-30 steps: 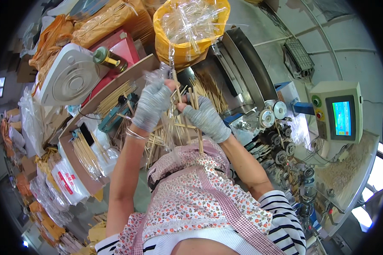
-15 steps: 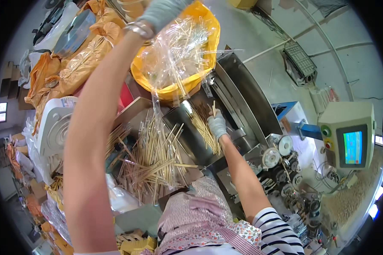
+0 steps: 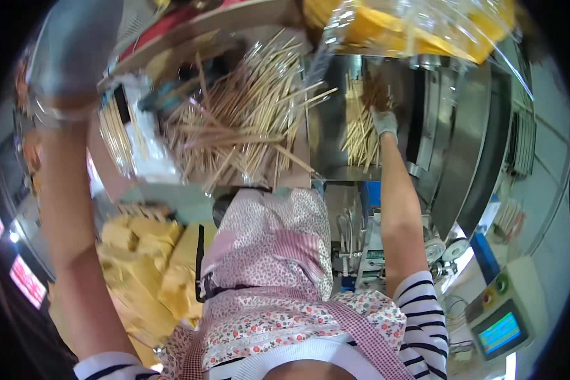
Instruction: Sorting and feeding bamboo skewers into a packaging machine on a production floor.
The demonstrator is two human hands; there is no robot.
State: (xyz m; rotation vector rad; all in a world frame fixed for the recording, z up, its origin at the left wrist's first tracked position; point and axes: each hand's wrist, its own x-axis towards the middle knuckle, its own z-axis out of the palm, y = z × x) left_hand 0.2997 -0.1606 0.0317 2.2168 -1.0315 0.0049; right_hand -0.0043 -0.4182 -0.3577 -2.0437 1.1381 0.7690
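Note:
My left hand (image 3: pixel 69 60), in a pale glove, is raised at the upper left, close to the camera. Motion smears its fingers, so what it holds, if anything, does not show. My right hand (image 3: pixel 385 121), also gloved, reaches into a metal trough (image 3: pixel 328 142) and touches the right side of a bundle of thin wooden chopsticks (image 3: pixel 359 136). Its fingertips blur into the sticks, so its grip is unclear. Left of the trough lies a loose heap of chopsticks (image 3: pixel 253 120), some in clear wrappers, pointing many ways.
A yellow bag (image 3: pixel 386 28) with clear plastic wrappers stands behind the trough. Wrapped sticks (image 3: pixel 117 136) lie left of the heap. Yellow packages (image 3: pixel 139 266) are at lower left. A machine with a screen (image 3: pixel 500 329) stands at lower right, below curved metal panels (image 3: pixel 468 145).
The view has tilted down and turned. My left hand has left the yellow bag and swung to the upper left. My right hand remains at the chopsticks in the trough.

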